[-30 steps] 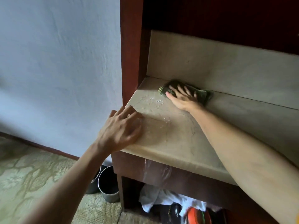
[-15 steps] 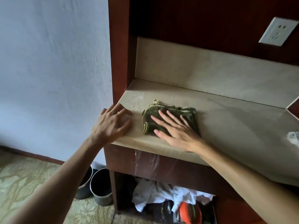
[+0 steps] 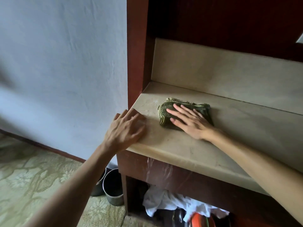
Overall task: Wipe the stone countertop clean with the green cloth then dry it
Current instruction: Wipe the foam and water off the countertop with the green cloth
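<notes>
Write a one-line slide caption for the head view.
Right hand presses the folded green cloth flat on the stone countertop while the left hand rests on its corner.

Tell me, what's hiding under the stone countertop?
Under the stone countertop sits an open shelf with crumpled white cloth and something orange. Farther back it is too dark to see.

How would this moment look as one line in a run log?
right hand flat on green cloth | left hand rests on countertop corner

home room | patterned carpet (image 3: 32,174) | wooden cabinet (image 3: 136,46) | metal bins (image 3: 113,187)
</notes>
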